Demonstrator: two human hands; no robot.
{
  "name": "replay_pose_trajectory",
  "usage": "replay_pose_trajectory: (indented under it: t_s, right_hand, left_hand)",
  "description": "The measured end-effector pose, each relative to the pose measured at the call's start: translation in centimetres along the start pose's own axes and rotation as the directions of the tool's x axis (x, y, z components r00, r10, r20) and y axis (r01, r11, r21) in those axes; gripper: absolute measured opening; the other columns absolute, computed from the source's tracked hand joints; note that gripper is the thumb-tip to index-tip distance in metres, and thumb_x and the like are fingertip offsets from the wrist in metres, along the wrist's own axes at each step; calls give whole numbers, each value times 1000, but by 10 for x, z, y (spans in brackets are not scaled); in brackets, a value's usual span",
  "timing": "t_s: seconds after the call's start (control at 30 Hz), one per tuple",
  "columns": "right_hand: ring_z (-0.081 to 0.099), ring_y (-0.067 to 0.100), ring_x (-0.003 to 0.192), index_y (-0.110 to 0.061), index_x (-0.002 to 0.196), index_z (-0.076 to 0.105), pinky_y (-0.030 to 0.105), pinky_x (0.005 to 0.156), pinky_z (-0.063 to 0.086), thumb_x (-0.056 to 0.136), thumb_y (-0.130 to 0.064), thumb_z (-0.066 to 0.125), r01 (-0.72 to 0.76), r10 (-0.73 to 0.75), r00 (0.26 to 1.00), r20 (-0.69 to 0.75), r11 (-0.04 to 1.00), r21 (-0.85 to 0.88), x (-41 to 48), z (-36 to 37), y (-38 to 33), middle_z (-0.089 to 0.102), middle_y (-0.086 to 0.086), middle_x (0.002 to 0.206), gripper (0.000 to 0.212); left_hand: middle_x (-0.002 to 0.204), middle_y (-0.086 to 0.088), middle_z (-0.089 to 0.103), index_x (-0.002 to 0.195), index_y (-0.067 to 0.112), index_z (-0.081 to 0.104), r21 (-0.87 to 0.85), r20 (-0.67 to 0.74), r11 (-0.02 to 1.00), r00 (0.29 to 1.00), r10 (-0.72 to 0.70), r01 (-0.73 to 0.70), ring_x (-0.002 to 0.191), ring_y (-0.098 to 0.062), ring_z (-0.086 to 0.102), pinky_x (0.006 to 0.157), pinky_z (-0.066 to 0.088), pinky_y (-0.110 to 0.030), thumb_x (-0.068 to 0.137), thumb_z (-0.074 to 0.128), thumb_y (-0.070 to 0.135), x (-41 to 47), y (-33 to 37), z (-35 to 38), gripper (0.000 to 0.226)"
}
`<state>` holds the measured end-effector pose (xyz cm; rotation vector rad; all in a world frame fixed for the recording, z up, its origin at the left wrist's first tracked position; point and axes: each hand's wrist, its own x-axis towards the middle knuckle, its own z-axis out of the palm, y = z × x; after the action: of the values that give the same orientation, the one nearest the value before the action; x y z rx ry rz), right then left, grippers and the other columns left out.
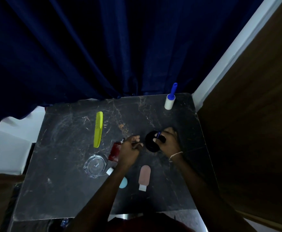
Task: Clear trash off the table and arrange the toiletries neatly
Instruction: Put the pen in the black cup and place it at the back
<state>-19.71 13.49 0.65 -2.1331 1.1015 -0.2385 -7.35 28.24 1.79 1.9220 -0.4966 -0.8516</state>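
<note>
**Right hand grips black round container near the table's right side**

The right hand (pixel 168 141) closes around a black round container (pixel 151 141), fingers over its top. Just left, the left hand (pixel 131 150) is loosely curled; whether it pinches anything cannot be told. Beneath it lies a red bottle (pixel 114 152), then a glass ashtray (pixel 95 165) and yellow comb (pixel 98 129). Nearer the person lie a pink tube (pixel 144 175) and blue tube (pixel 123 182). A lint roller (pixel 170 101) stands at the far right corner. The black marble table (pixel 61 190) is bare leftward. No writing is legible.

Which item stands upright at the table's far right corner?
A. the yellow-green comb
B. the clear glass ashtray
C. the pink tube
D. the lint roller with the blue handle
D: the lint roller stands on end at the far right corner of the table, blue handle up; the other three lie nearer the person.
</note>
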Motion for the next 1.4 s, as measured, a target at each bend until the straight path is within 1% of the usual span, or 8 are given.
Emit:
replay_pose_trajectory:
  t_s: [0.37,0.43,0.57,0.8,0.93,1.1,1.3,1.4]
  right_hand:
    - [63,19,103,-15,127,61,27,86,54,85,-12,73,-137,113,989,93,938,320,-3,-7,5,60,6,120,44]
    - [62,10,99,-23,138,51,14,78,49,89,-6,67,-194,156,980,121,877,441,-6,-11,10,59,2,121,54]
    - [55,25,117,-15,148,39,27,84,50,88,15,50,-323,260,947,191,756,569,-2,-18,24,50,17,141,68]
    - [52,31,131,-3,149,33,42,105,47,78,22,63,-291,120,884,452,898,331,-4,-9,20,53,20,142,81]
    - [56,27,128,-5,143,43,43,110,46,74,15,73,-235,69,908,414,901,365,-3,-8,13,58,14,138,78]
    - [61,13,116,-18,138,48,12,95,49,72,4,80,-114,-51,907,417,925,361,-4,-3,-7,63,0,128,76]
    - [64,19,116,-12,134,49,34,101,52,72,7,79,-28,-145,882,449,934,355,3,23,-54,66,6,124,72]
    - [63,11,114,-12,137,47,26,100,51,73,9,78,-8,-182,857,482,931,366,8,44,-84,66,3,125,75]
  left_hand:
    - [148,-10,56,153,14,40,57,192,996,978,-82,72,131,-40,56,114,45,-54,83,77,1,8,5,22,80]
    - [155,-9,48,157,15,33,86,205,994,976,-77,60,139,-31,52,117,43,-51,80,82,5,11,4,25,92]
    - [164,-9,34,161,14,22,61,260,996,963,-73,59,149,-26,39,122,37,-49,73,88,1,14,5,26,111]
    - [151,-15,50,152,4,37,141,326,989,945,-11,-37,137,-24,51,99,44,-10,79,78,-11,18,8,34,85]
    - [147,-15,55,148,8,44,136,290,989,957,23,-65,128,-22,58,97,50,-14,86,71,-10,14,10,30,70]
    - [144,-13,58,145,9,46,44,240,995,968,79,-92,136,-28,55,117,44,-48,79,77,-13,6,3,1,76]
    - [124,5,66,138,12,52,27,139,988,979,150,-155,105,19,60,94,48,-7,75,84,-7,3,-6,-55,74]
    - [127,7,65,138,13,53,6,82,988,985,153,-154,112,9,61,102,46,-12,73,87,-5,1,-11,-87,76]
